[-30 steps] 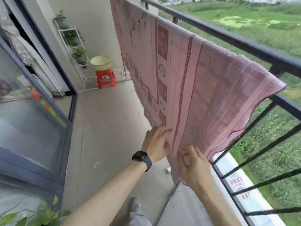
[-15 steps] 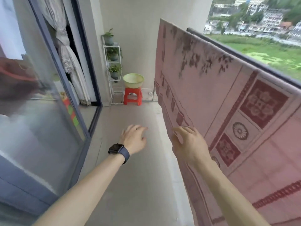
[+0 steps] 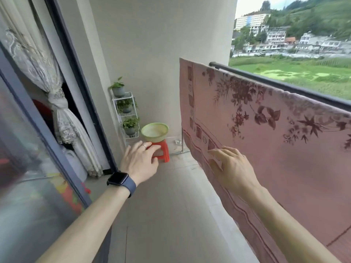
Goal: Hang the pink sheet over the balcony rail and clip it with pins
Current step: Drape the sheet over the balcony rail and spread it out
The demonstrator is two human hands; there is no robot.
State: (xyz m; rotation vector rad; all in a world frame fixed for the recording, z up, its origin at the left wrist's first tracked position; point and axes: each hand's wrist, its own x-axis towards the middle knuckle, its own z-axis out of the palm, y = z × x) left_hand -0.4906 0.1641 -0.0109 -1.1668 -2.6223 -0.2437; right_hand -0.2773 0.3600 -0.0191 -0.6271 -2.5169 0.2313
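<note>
Since the earlier frame the left hand [image 3: 139,161] has advanced far, fingers spread, empty. Right hand [image 3: 230,168] rests fingers apart, apparently touching the pink sheet [image 3: 275,141] draped over the rail [image 3: 284,86].

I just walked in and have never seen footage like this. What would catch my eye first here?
Most striking is the pink sheet with dark leaf prints, draped over the black balcony rail on the right, green fields beyond. The right hand rests flat on its lower border, while the left hand, open and empty, reaches toward the green basin on a red stool at the far wall.
</note>
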